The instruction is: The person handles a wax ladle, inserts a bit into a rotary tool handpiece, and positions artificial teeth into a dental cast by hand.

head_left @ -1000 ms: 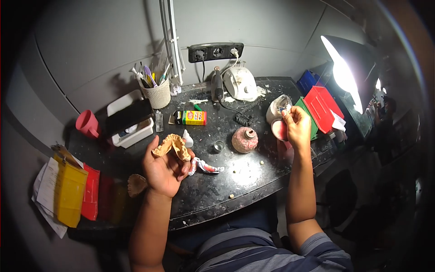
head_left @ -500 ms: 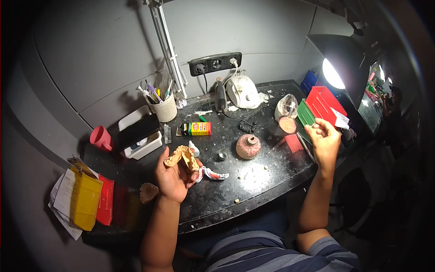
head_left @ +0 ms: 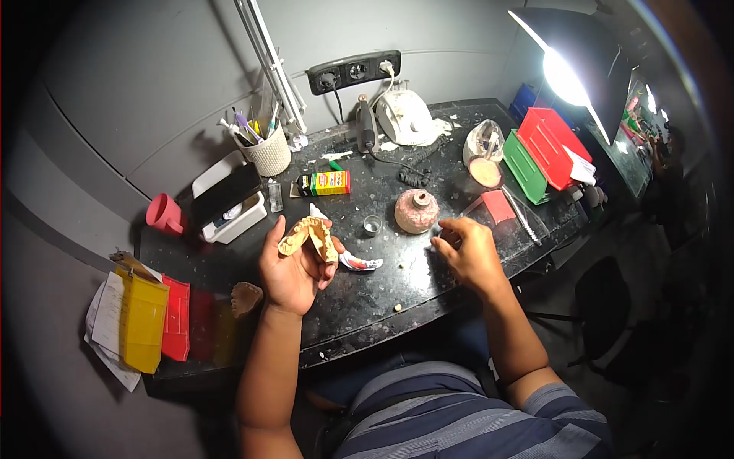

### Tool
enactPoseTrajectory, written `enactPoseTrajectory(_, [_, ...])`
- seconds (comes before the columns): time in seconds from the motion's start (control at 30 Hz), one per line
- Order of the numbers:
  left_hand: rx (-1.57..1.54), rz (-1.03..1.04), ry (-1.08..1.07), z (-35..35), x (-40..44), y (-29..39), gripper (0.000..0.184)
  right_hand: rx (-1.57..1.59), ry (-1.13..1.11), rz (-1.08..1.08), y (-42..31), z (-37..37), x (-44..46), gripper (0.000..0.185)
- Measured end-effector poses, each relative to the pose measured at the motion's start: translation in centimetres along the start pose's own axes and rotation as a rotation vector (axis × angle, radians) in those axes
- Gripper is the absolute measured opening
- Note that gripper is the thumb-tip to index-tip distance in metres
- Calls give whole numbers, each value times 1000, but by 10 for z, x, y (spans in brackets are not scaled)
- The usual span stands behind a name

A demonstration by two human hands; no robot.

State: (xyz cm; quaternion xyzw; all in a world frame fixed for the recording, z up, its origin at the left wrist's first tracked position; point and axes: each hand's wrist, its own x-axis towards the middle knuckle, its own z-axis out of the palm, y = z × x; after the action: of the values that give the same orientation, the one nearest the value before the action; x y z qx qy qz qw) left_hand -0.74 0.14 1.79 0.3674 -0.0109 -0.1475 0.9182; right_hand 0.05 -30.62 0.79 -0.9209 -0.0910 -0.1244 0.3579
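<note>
My left hand (head_left: 293, 277) is palm up and holds a tan, horseshoe-shaped dental cast (head_left: 310, 238), its teeth uppermost. Just right of its fingers lies a white and red curved piece (head_left: 359, 262) on the bench. My right hand (head_left: 468, 251) hovers with curled fingers to the right of a round pink bottle (head_left: 417, 212); whatever its fingertips hold, if anything, is too small to make out. Between the hands stands a small glass cup (head_left: 372, 225). A small pale piece (head_left: 397, 307) lies near the bench's front edge.
A second cast (head_left: 245, 299) is at the left. Behind are a yellow-red box (head_left: 324, 183), a white tray (head_left: 234, 220) and a pen holder (head_left: 269, 154). At the right are a pink sheet (head_left: 498, 206), a round pink-filled dish (head_left: 485, 173) and a green bin (head_left: 525, 166).
My right hand has come from the round dish and bins at the right to beside the pink bottle. My left hand still holds the cast. The camera view has shifted.
</note>
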Motion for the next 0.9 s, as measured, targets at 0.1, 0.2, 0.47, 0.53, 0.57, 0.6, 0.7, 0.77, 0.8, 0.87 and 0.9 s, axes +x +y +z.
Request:
enactPoseTrajectory(0.1, [-16,-7,-4,1,0,1,73,1,-27,2,2,7,10,27])
enactPoseTrajectory(0.2, [-7,-9,-13,-2,0,0,72,38,-21,-27,2,17,15,25])
enactPoseTrajectory(0.47, [3,-12,6,-3,1,0,71,-125,-58,-204,-6,20,66,20])
enactPoseTrajectory(0.53, [1,-1,5,-4,1,0,71,-151,-203,-188,-7,21,85,22])
enactPoseTrajectory(0.57, [3,-11,11,-3,0,1,70,-150,-206,-190,-8,24,89,22])
enactPoseTrajectory(0.6, [5,-21,15,-2,0,1,70,-180,-240,-227,-11,27,92,22])
enactPoseTrajectory(0.7, [25,-38,8,-4,0,0,63,-131,-331,-265,-28,37,98,23])
enactPoseTrajectory(0.77, [109,-30,12,1,-1,-2,57,-1,-443,-304,-37,39,103,24])
enactPoseTrajectory(0.8, [198,-19,14,2,-2,-2,52,1,-442,-304,-35,41,109,24])
enactPoseTrajectory(0.87, [347,-20,-16,4,-4,-1,41,20,-194,-287,-31,46,128,19])
enactPoseTrajectory(0.9, [365,-12,-46,4,-4,-2,38,67,-154,-215,-40,38,140,19])
